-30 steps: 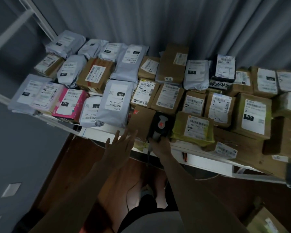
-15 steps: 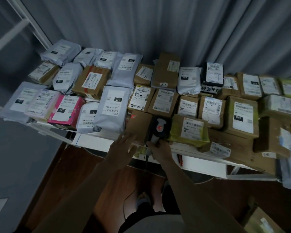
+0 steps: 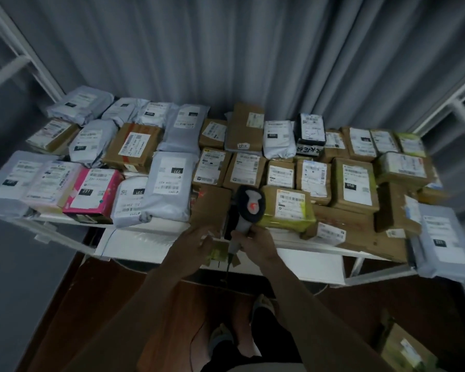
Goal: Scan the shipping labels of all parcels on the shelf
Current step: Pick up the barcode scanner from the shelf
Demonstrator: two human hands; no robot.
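A white shelf [image 3: 151, 244] is crowded with labelled parcels [image 3: 279, 154]. At its front edge, the right hand [image 3: 255, 244] grips a handheld scanner [image 3: 249, 208]. The left hand [image 3: 191, 244] rests on a plain brown box [image 3: 210, 206] just beside it, fingers curled at the box's front edge.

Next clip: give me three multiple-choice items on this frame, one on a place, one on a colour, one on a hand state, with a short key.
1. Where is the pink box?
A. front row, left part of the shelf
B. back row, far right
C. on the floor

2. What colour is the wrap on the parcel just right of the scanner?
A. blue
B. yellow-green
C. red

3. What is the right hand doing?
A. hanging idle
B. pressing flat on a label
C. gripping the scanner's handle

Key: 1 A, it sits at the shelf's front edge among the left parcels. 2 B, its film is yellow-green. 3 C, its fingers curl round the handle.
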